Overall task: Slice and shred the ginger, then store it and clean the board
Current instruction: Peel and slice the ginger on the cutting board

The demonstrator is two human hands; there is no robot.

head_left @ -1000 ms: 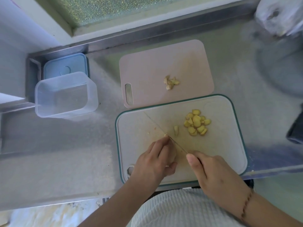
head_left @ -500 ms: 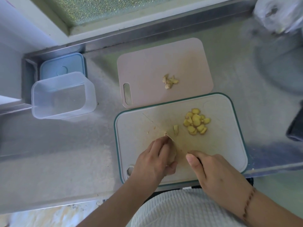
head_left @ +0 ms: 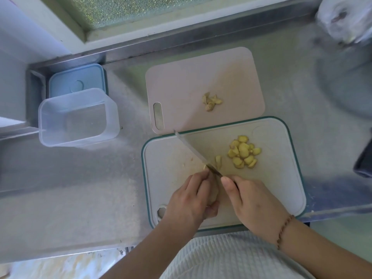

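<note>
Ginger (head_left: 213,193) sits gripped under curled left fingers (head_left: 198,183); right hand (head_left: 253,200) clasps the knife (head_left: 193,152) beside them, above the steel surface (head_left: 80,198).

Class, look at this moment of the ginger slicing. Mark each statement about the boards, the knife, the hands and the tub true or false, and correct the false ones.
1. The right hand holds the knife. True.
2. The clear tub is full of ginger. False: nothing shows inside it.
3. The pile of yellow slices lies on the green-rimmed board. True.
4. The pink board is bare. False: a few ginger scraps lie on it.
5. The left hand holds the ginger piece on the green-rimmed board. True.
6. The blue lid is on the tub. False: it lies behind the tub.
</note>
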